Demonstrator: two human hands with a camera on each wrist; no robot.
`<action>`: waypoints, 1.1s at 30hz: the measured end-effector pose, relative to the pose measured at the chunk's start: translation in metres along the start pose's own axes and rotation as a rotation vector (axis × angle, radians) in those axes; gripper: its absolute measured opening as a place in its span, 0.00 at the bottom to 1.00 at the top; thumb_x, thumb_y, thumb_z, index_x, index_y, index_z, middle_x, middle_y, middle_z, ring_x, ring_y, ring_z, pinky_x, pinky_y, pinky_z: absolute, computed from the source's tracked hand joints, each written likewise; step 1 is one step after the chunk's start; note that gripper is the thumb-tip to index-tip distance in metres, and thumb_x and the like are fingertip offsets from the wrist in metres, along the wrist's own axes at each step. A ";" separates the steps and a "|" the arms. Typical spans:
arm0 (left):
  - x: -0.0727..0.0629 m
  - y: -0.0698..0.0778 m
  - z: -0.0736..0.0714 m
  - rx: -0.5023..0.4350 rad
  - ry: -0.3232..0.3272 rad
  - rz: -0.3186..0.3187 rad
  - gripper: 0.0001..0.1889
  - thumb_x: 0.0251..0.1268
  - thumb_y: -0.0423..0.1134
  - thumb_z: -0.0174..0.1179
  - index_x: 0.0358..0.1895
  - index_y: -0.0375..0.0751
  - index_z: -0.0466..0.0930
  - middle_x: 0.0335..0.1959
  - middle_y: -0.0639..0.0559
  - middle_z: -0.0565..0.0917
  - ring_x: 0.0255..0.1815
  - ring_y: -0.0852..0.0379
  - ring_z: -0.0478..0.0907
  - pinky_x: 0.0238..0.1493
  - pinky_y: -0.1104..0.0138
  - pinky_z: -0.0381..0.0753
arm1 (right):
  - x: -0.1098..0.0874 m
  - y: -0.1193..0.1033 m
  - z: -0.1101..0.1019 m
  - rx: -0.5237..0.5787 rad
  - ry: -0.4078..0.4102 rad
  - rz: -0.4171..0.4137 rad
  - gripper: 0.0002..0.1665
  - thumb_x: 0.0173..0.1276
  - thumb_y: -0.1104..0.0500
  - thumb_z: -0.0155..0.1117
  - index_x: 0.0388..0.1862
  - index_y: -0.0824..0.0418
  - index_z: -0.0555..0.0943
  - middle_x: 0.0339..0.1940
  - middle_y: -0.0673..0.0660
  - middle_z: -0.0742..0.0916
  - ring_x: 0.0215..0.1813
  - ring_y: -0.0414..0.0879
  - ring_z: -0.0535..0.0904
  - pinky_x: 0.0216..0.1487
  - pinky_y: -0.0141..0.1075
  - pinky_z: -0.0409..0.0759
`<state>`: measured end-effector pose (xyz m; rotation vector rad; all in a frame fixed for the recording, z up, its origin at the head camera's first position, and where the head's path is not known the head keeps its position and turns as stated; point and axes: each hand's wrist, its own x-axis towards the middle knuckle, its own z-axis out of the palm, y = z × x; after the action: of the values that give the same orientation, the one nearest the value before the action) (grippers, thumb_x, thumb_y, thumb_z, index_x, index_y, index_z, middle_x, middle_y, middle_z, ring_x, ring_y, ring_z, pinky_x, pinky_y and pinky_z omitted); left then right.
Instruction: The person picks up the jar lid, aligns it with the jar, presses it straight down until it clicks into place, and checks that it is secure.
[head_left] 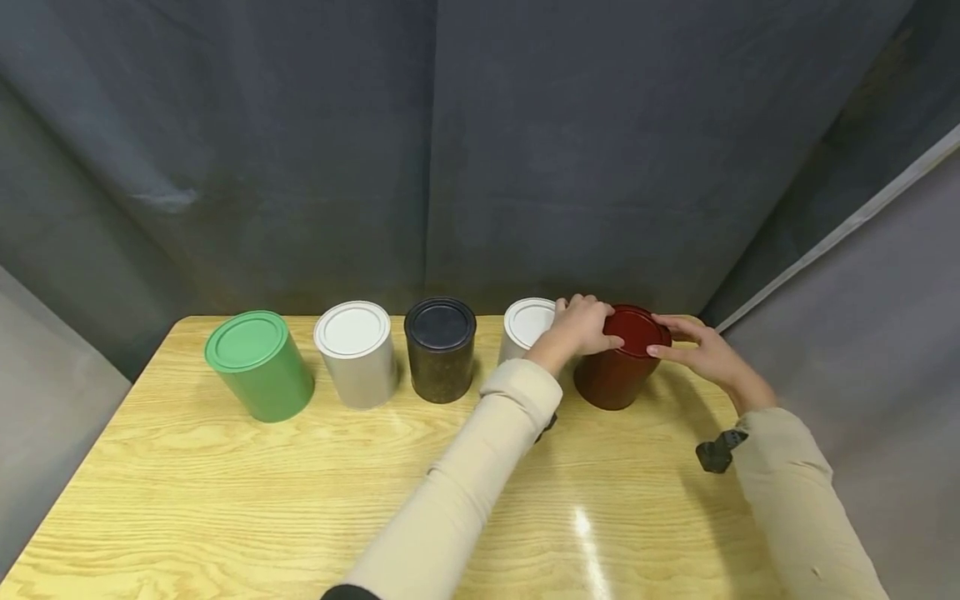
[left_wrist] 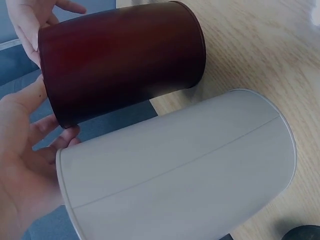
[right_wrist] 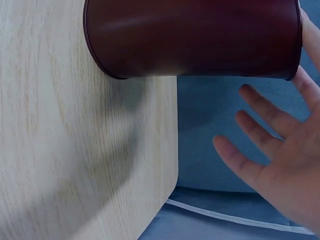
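Note:
A dark red can (head_left: 611, 379) with a red lid stands at the right of the row on the wooden table. On its left side, my left hand (head_left: 581, 327) touches the lid's rim, its thumb at the edge. My right hand (head_left: 701, 354) touches the rim from the right with thumb and forefinger; in the right wrist view its other fingers (right_wrist: 255, 132) are spread apart from the can. Close beside the left hand stands a white-lidded can (left_wrist: 175, 165), partly hidden by that hand and arm in the head view. Some left fingertips lie between the two cans.
Further left along the table (head_left: 262, 500) stand a black can (head_left: 442, 367), another white-lidded can (head_left: 360, 371) and a green can (head_left: 273, 383). A dark grey curtain (head_left: 450, 167) hangs behind the table's back edge. Lighter grey cloth (head_left: 862, 317) hangs at the right.

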<state>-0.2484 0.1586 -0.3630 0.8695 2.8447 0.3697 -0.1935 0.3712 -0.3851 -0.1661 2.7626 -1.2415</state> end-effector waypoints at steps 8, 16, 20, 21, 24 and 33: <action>0.000 0.000 -0.001 -0.003 0.008 0.001 0.28 0.59 0.60 0.53 0.62 0.57 0.69 0.57 0.59 0.70 0.56 0.59 0.62 0.52 0.64 0.56 | 0.002 0.000 0.000 0.008 0.004 0.001 0.37 0.65 0.53 0.59 0.68 0.67 0.60 0.62 0.69 0.67 0.59 0.65 0.63 0.52 0.59 0.64; 0.001 -0.003 0.002 0.107 0.016 0.016 0.27 0.62 0.62 0.48 0.63 0.58 0.68 0.55 0.57 0.69 0.51 0.57 0.61 0.51 0.64 0.55 | 0.005 0.001 0.004 -0.034 0.018 -0.052 0.35 0.66 0.55 0.58 0.67 0.68 0.60 0.56 0.68 0.72 0.51 0.59 0.68 0.44 0.44 0.70; 0.001 -0.001 0.004 0.136 0.041 0.008 0.27 0.62 0.62 0.47 0.63 0.59 0.67 0.54 0.56 0.69 0.51 0.57 0.60 0.50 0.64 0.56 | 0.004 0.001 0.003 -0.080 0.043 -0.045 0.36 0.65 0.52 0.58 0.68 0.65 0.61 0.55 0.67 0.71 0.48 0.58 0.68 0.39 0.42 0.70; 0.000 0.000 0.005 0.141 0.047 0.009 0.27 0.63 0.62 0.46 0.64 0.59 0.66 0.54 0.56 0.69 0.52 0.57 0.60 0.50 0.64 0.56 | 0.004 0.001 0.003 -0.090 0.051 -0.044 0.36 0.65 0.51 0.58 0.68 0.65 0.61 0.55 0.67 0.70 0.48 0.58 0.68 0.39 0.43 0.69; -0.001 0.002 0.006 0.143 0.079 -0.001 0.27 0.63 0.61 0.46 0.65 0.58 0.65 0.55 0.55 0.69 0.53 0.57 0.61 0.51 0.64 0.56 | 0.003 0.000 0.003 -0.129 0.084 -0.043 0.36 0.63 0.50 0.60 0.67 0.64 0.63 0.56 0.67 0.69 0.48 0.59 0.67 0.39 0.45 0.68; -0.013 0.001 0.010 0.094 0.269 0.074 0.21 0.65 0.55 0.48 0.59 0.55 0.71 0.52 0.57 0.71 0.52 0.58 0.65 0.49 0.66 0.61 | -0.008 -0.012 0.006 -0.200 0.232 -0.086 0.31 0.63 0.49 0.61 0.60 0.66 0.71 0.47 0.65 0.74 0.43 0.54 0.71 0.34 0.40 0.71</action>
<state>-0.2351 0.1544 -0.3718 1.0161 3.1035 0.3913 -0.1839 0.3600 -0.3801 -0.1694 3.1107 -1.0608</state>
